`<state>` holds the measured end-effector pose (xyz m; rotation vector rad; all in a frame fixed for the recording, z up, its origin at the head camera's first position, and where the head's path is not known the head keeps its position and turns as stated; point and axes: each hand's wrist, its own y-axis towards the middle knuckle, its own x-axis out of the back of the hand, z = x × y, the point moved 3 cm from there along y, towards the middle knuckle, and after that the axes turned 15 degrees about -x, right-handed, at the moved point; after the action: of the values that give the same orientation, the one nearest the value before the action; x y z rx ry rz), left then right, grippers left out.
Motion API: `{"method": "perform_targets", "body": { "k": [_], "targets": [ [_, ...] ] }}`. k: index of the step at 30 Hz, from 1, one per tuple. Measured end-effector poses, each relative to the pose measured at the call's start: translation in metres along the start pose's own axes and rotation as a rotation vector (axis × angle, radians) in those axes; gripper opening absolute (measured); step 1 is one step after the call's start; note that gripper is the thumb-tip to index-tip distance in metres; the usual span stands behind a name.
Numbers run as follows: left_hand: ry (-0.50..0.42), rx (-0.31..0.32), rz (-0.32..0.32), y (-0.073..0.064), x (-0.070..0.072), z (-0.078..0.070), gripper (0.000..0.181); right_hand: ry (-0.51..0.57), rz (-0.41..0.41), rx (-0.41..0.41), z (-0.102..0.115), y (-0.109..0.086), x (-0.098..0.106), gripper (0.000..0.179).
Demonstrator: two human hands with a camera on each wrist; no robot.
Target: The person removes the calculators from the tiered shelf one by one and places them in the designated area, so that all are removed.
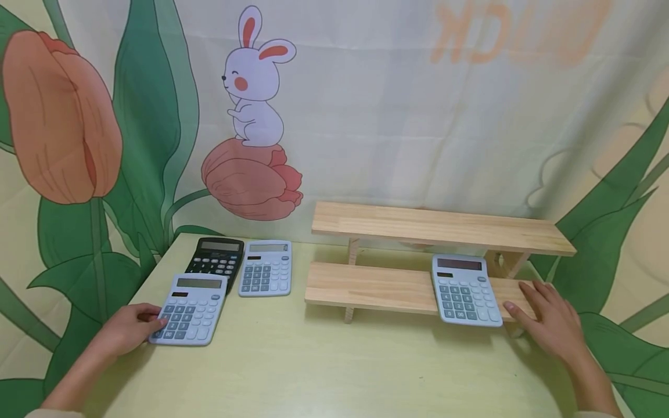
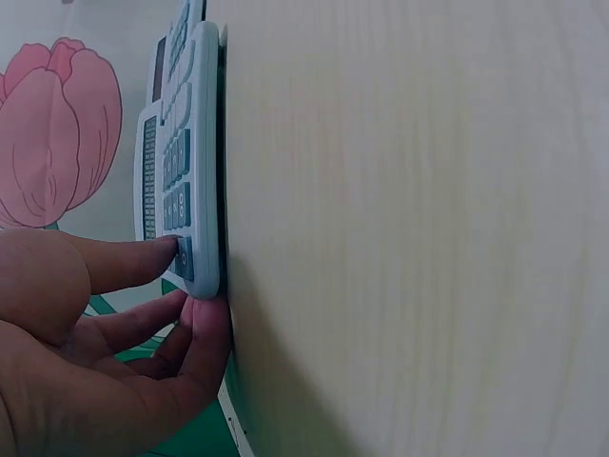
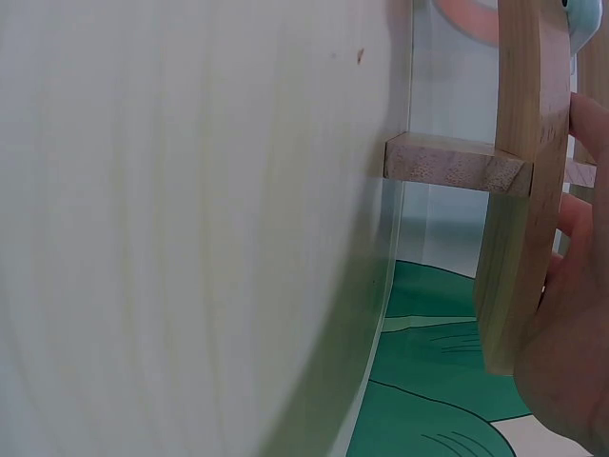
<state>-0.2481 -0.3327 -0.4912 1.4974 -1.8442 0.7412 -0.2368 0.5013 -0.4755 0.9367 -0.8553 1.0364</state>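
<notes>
At the left, my left hand (image 1: 125, 332) pinches the lower left corner of a pale blue calculator (image 1: 194, 313). In the left wrist view the thumb (image 2: 143, 262) lies on its keys and the fingers are tucked under its edge, close to the tabletop. This calculator overlaps a black calculator (image 1: 218, 255) behind it. My right hand (image 1: 555, 320) rests on the right end of the lower shelf board (image 1: 371, 285), fingers extended over the wood. Just left of that hand, another pale blue calculator (image 1: 465, 290) lies tilted on the same board, its bottom edge jutting past the front.
A third pale blue calculator (image 1: 265, 268) lies on the table beside the black one. The two-tier wooden shelf has an upper board (image 1: 439, 227) behind the lower one. A printed curtain (image 1: 366, 116) hangs behind the pale yellow table (image 1: 334, 366).
</notes>
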Motion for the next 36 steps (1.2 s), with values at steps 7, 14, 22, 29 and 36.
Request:
{"method": "perform_targets", "body": {
  "k": [7, 14, 22, 29, 36],
  "targets": [
    [0.045, -0.010, -0.016, 0.001, 0.000, -0.007, 0.047, 0.004, -0.004, 0.003, 0.000, 0.001, 0.000, 0.074],
    [0.098, -0.092, -0.068, -0.002, 0.007, -0.034, 0.050, -0.001, -0.004, 0.002, -0.002, 0.002, 0.000, 0.075],
    [0.044, -0.268, -0.141, -0.001, -0.007, -0.106, 0.041, -0.006, 0.000, -0.003, -0.002, 0.002, -0.001, 0.075],
    [-0.145, -0.370, -0.135, 0.013, -0.036, -0.169, 0.039, -0.005, 0.012, -0.005, -0.001, 0.003, 0.000, 0.075],
    [-0.325, -0.448, -0.059, 0.035, -0.081, -0.230, 0.036, -0.002, 0.002, -0.002, 0.000, 0.002, -0.001, 0.074]
  ]
}}
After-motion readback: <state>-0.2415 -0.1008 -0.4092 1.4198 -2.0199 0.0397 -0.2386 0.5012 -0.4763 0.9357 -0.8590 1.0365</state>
